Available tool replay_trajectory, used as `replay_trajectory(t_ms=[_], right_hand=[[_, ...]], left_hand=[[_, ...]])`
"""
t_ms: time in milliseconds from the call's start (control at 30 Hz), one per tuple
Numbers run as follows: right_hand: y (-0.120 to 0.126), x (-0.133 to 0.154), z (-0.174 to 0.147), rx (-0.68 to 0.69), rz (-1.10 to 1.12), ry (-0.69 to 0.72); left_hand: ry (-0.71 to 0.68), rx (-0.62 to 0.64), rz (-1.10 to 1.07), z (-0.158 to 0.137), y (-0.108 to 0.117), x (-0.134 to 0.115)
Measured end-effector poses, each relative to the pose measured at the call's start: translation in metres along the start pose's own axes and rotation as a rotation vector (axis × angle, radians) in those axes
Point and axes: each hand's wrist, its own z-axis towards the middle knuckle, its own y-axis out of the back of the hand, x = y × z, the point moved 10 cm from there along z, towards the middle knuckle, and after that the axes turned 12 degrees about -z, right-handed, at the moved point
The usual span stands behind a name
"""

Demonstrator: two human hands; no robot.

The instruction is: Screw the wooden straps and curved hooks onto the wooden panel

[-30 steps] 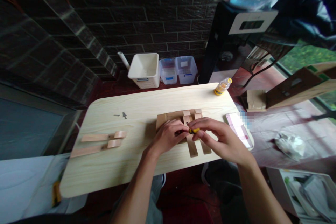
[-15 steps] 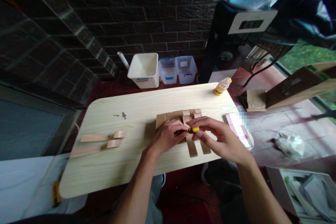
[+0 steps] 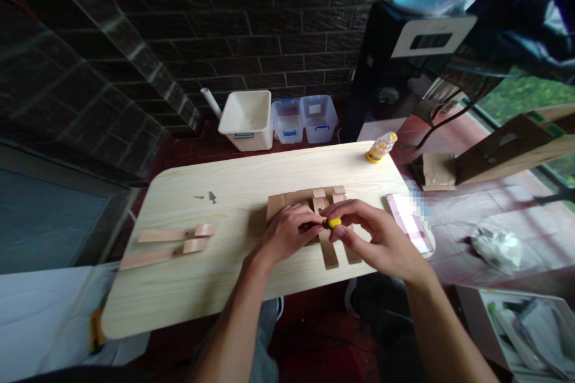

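My right hand (image 3: 375, 236) pinches the yellow-and-black handle of a small screwdriver (image 3: 334, 223) between thumb and fingers. My left hand (image 3: 294, 227) has its thumb and forefinger pressed together at the screwdriver's black end; what lies in that pinch is too small to make out. Both hands are over a brown box-like block (image 3: 275, 207), partly hidden beneath them. Two wooden strips with raised ends cross it: one wooden strip (image 3: 329, 252) under the screwdriver, another strip (image 3: 352, 253) to its right, partly covered by my right hand.
On the table (image 3: 179, 293), two more wooden pieces (image 3: 164, 236) lie at left, with small dark screws (image 3: 212, 197) behind them. A clear yellow-based bottle (image 3: 381, 148) stands at the back right corner, and a phone (image 3: 406, 221) lies along the right edge. Plastic bins (image 3: 249, 140) sit beyond.
My right hand's fingers have shifted slightly around the screwdriver handle. My left hand stays in place.
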Motion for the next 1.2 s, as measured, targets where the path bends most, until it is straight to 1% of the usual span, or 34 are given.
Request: replay_trajectory(t_ms=[100,267,400,567,700,867,1033,1200], right_hand=[[0.0,-0.001,0.0,0.004,-0.014,-0.02],[0.005,0.005,0.005,-0.046,-0.007,0.113],[0.008,0.006,0.005,-0.061,-0.03,0.133],[0.008,0.019,0.003,-0.039,-0.085,0.217],[0.006,0.021,0.004,-0.031,-0.112,0.221],[0.005,0.02,0.006,-0.06,-0.094,0.227],[0.005,0.021,0.005,-0.06,-0.091,0.234],[0.006,0.021,0.004,-0.042,-0.097,0.203]], left_hand=[[0.001,0.002,0.0,0.0,-0.001,0.001],[0.025,0.015,0.01,0.0,-0.002,0.0],[0.033,0.005,0.009,-0.001,0.0,-0.002],[0.022,0.011,-0.002,-0.003,-0.002,-0.002],[0.007,0.008,0.016,-0.004,-0.002,-0.001],[0.007,0.017,0.046,-0.003,-0.003,0.001],[0.013,0.0,0.017,-0.002,-0.001,0.0],[0.009,-0.006,0.006,-0.003,0.0,0.0]])
